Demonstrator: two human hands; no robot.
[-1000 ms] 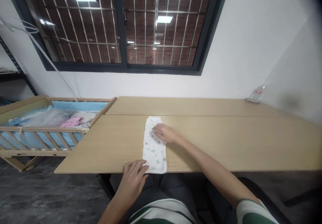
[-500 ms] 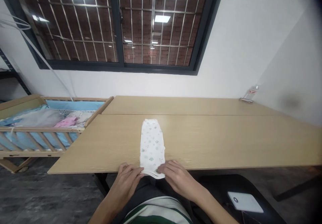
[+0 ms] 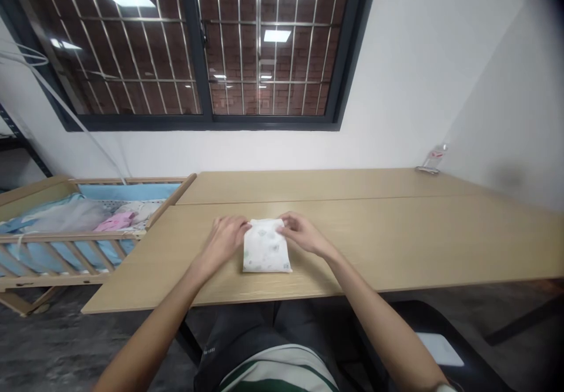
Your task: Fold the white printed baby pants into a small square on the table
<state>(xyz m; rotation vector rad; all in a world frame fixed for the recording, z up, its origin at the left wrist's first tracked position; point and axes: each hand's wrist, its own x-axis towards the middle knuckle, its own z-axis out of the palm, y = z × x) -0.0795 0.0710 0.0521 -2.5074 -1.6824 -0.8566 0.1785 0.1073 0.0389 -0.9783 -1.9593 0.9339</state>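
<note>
A white garment with a small faint print (image 3: 266, 250), folded into a compact near-square, rests on the wooden table (image 3: 374, 233) in front of me. Its exact kind does not show in the folded state. At its far left corner, my left hand (image 3: 226, 236) pinches the edge between thumb and fingers. My right hand (image 3: 302, 231) grips the far right corner in the same way, fingers curled over the fold. Both forearms reach across the table's front edge.
To the left stands a wooden crib (image 3: 73, 236) with blue lining and pink and white cloths inside. A clear bottle (image 3: 434, 160) is by the wall at the back right. Below the table on the right, a white phone-like device (image 3: 439, 349) lies on a black chair (image 3: 409, 315).
The garment has gone from a long strip to a shorter square, its near end folded away from me. Both hands moved from the table's front edge to its far corners.
</note>
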